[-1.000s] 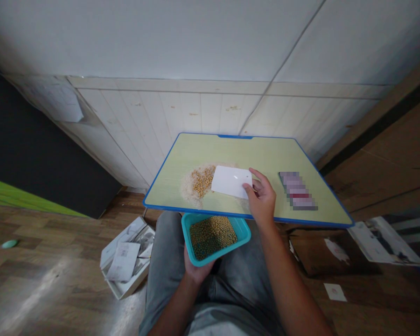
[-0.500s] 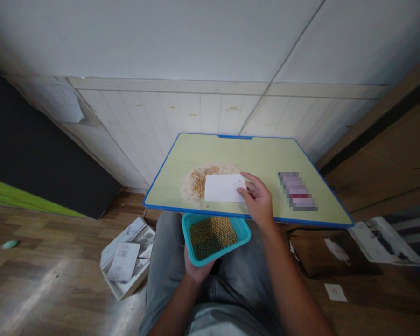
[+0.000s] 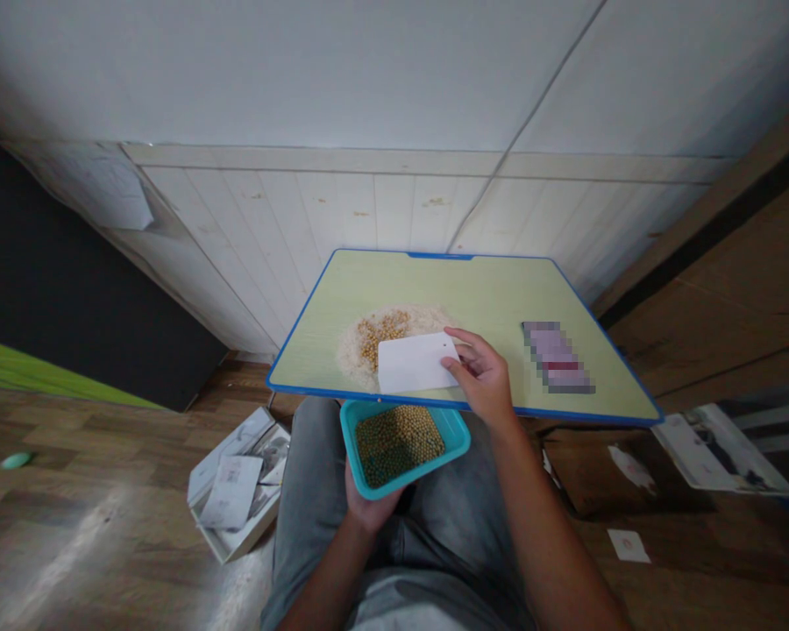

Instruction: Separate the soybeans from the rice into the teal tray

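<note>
My right hand (image 3: 481, 372) pinches the right end of a white rectangular scraper card (image 3: 413, 364) with a small hole in it. The card leans over the near part of a pile of yellow beans (image 3: 370, 335), which look like soybeans, ringed by pale rice-like grains (image 3: 351, 355). Beneath the table's front edge, my left hand (image 3: 372, 508) supports a turquoise plastic basin (image 3: 457, 443) from below, its fingers mostly hidden. Many yellow beans (image 3: 408, 438) lie in the basin. A bean or two sits at the table edge just above it.
The light green folding table (image 3: 493, 289) has a blue rim and stands against the wall. On its right lies a blurred-out phone-like rectangle (image 3: 556, 355). An open white box (image 3: 237, 491) with papers is on the floor at left, a brown carton (image 3: 592, 478) at right.
My right hand has drawn the card slightly toward me and left, tilting it. A bean has come to the table's front edge. The basin stays in place.
</note>
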Motion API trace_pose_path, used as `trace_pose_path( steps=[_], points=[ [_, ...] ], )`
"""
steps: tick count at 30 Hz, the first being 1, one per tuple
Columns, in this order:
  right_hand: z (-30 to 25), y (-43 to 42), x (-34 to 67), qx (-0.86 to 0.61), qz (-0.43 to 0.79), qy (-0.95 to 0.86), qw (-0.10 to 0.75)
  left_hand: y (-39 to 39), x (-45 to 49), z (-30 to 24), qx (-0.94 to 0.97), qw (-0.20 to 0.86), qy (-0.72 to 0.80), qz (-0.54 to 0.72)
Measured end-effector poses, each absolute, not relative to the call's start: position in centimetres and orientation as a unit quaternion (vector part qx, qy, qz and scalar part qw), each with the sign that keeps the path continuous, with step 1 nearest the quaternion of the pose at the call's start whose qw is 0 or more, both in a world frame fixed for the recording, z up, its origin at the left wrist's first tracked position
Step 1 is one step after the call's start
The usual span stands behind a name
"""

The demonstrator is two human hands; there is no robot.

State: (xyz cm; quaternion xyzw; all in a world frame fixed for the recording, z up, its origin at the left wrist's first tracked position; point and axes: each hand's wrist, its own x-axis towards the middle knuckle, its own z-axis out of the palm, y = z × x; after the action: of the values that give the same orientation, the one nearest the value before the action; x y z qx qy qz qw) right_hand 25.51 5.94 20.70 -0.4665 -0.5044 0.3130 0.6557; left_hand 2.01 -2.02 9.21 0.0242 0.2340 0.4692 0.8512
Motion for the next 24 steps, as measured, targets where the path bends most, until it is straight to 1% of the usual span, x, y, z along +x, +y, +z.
trace_pose_path(
  steps=[6, 9, 14, 19, 22, 24],
  points=[
    [20.6, 6.6, 25.5, -0.491, 0.179, -0.386, 0.76, -2.2, 1.6, 8.1, -0.03, 0.842, 0.259, 0.473],
    [20.5, 6.9, 25.3, -0.487, 0.135, -0.354, 0.787, -2.3, 1.4, 6.9, -0.047, 0.843, 0.254, 0.471],
    [20.2, 7.0, 24.9, -0.506, 0.105, -0.367, 0.773, -2.4, 0.8, 4.6, -0.016, 0.862, 0.19, 0.471],
    [20.1, 6.9, 24.9, -0.529, 0.094, -0.378, 0.754, -2.4, 0.4, 3.5, 0.045, 0.892, 0.101, 0.438],
    [20.2, 6.6, 24.9, -0.529, 0.099, -0.395, 0.745, -2.4, 0.5, 3.9, 0.06, 0.891, 0.095, 0.441],
    [20.3, 6.4, 24.8, -0.515, 0.126, -0.426, 0.733, -2.5, 0.8, 4.6, 0.062, 0.884, 0.111, 0.451]
  ],
)
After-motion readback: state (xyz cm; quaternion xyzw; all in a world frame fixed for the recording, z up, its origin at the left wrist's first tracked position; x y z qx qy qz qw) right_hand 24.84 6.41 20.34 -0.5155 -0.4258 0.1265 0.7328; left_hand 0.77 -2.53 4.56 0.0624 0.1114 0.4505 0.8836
